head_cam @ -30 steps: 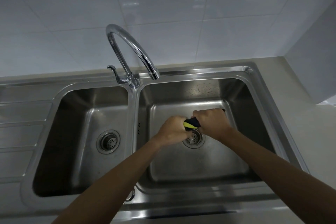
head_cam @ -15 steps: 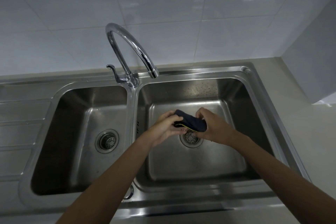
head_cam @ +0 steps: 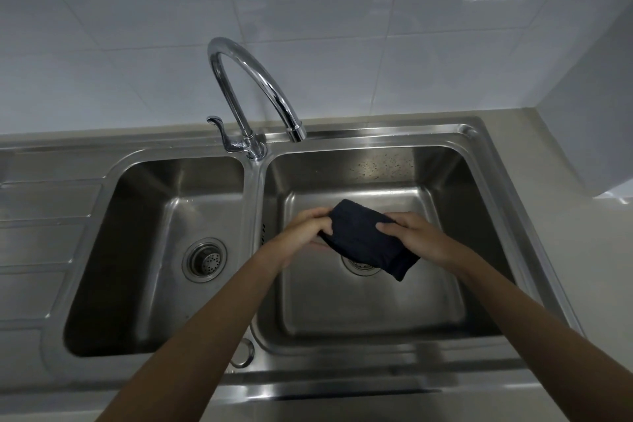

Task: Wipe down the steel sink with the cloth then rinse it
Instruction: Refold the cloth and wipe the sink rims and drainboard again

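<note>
Cloth (head_cam: 368, 240) is the thing that has changed most. A second ago it was a tight twist squeezed between two fists, with a yellow edge showing. Half a second ago it was loosening, and now it is opened out into a flat dark pad with no yellow visible.

It hangs in the air over the right basin (head_cam: 376, 312) of the sink (head_cam: 342, 377), just above the drain (head_cam: 359, 267), which it partly hides. The left hand (head_cam: 308, 229) grips its left edge with curled fingers. The right hand (head_cam: 414, 233) pinches the right edge, thumb on top.

My reading is that the wringing is finished and the cloth is being spread for wiping, or for another pass under the tap (head_cam: 253, 79). No water runs from the tap. Drops speckle the back wall of the basin, so some wetting looks to have been done.

The cloth's long axis runs diagonally from the far left, by the left hand's fingertips, to the near right. Its free lower corner points down and to the near right, below the right hand.
</note>
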The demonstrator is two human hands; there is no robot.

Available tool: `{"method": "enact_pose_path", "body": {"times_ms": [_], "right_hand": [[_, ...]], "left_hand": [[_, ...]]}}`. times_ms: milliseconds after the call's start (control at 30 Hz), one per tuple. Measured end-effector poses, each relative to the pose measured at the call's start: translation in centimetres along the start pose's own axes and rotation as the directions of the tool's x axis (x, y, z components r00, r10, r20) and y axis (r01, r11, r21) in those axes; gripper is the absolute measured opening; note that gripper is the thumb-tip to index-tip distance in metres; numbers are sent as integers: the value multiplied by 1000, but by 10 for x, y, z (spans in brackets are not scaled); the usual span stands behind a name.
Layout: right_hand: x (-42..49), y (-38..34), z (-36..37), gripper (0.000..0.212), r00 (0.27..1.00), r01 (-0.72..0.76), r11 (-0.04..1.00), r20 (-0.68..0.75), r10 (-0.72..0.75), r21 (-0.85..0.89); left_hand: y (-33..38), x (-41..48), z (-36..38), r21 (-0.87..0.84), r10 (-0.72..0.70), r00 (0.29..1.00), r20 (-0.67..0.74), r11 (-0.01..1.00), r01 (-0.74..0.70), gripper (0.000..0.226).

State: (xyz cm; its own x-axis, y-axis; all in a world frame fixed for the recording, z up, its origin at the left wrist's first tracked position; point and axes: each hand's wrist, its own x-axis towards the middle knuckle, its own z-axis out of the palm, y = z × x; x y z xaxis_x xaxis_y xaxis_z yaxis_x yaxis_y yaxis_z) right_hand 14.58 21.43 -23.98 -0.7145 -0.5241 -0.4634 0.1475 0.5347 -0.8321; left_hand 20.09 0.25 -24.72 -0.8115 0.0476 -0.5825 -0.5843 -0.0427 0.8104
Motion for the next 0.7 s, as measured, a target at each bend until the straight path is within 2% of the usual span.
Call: {"method": "enact_pose_path", "body": {"times_ms": [100,167,233,300,367,400,467,533,567,633,700], "right_hand": [[-5,-4,4,19,997,60,997,44,-62,44],[-10,-7,11,14,990,106,994,95,-108,29],[-11,-7,21,21,979,151,988,140,-145,-37],[-8,-5,34,21,976,202,972,107,-190,-117],[-2,-4,46,24,977,213,966,0,-215,-149],[1,-5,52,29,976,201,968,-55,-211,-150],[8,-8,65,36,965,172,971,-168,-200,-166],[16,-14,80,39,935,150,960,-281,-216,-237],[19,-16,88,41,920,144,952,-317,-229,-269],[26,-26,113,45,897,164,940,-350,-269,-300],[32,-32,141,51,882,199,899,-329,-339,-391]], "left_hand": [[-5,2,-7,-7,5,1000,-9,1000,-5,21],[-11,4,-10,37,86,995,-49,996,-84,23],[-16,2,-11,86,142,987,-81,987,-135,26],[-23,-2,-15,175,210,964,-160,968,-181,29],[-31,-9,-24,266,327,896,-301,931,-251,30],[-37,-14,-32,320,390,839,-380,906,-276,29],[-50,-30,-51,475,487,709,-511,847,-240,28],[-71,-49,-74,579,527,638,-562,801,-151,29],[-83,-57,-84,604,512,644,-568,791,-96,29],[-110,-69,-107,662,433,721,-541,748,48,30],[-131,-76,-121,696,262,810,-525,679,232,31]]}}
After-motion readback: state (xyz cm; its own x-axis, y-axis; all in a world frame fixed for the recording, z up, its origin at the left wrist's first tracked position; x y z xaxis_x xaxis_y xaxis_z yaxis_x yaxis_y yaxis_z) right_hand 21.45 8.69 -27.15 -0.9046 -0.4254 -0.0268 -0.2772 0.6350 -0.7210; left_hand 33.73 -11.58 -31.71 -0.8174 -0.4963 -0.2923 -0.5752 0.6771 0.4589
